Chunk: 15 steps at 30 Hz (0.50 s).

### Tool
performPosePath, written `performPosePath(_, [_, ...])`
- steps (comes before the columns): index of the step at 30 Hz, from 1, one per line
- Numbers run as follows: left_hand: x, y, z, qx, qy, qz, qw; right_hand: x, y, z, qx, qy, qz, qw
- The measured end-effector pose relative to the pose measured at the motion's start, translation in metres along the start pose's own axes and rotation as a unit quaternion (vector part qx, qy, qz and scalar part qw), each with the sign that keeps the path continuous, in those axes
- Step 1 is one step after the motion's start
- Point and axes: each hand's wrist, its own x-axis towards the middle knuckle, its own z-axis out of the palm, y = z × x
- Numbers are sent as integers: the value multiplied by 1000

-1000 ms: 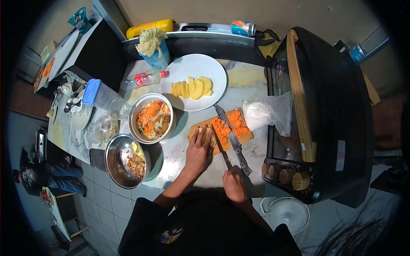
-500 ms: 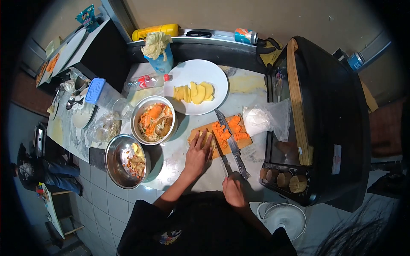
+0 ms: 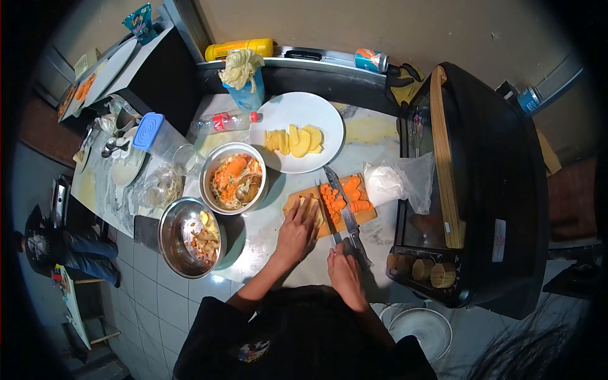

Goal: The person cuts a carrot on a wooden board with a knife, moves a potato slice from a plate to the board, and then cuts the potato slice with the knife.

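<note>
The left hand (image 3: 296, 231), fingers spread, pins a potato piece (image 3: 311, 204) on the board (image 3: 369, 217); the right hand (image 3: 345, 272), grip closed, holds a knife (image 3: 327, 218), blade pointing away, just right of it.

Free: we see bare counter (image 3: 259, 244) between cutting board (image 3: 309, 191) and steel bowl (image 3: 174, 225).
Blocked: oven (image 3: 494, 177) at right, plate (image 3: 291, 111) behind.
</note>
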Motion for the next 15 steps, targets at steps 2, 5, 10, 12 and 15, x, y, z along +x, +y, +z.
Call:
performPosePath(2, [0, -1, 0, -3, -7, -2, 1000, -2, -1, -3, 0, 4, 0, 1000])
performPosePath(5, [-1, -2, 1, 4, 0, 7, 1000, -8, -6, -19, 26, -8, 3, 1000])
performPosePath(10, [0, 0, -1, -3, -2, 0, 1000, -7, -14, -38, 154, -32, -32, 987])
performPosePath(12, [0, 1, -1, -2, 0, 1, 1000, -8, -11, -35, 153, -22, -52, 987])
performPosePath(15, [0, 1, -2, -7, 0, -3, 1000, -6, -5, -25, 146, -12, -84, 986])
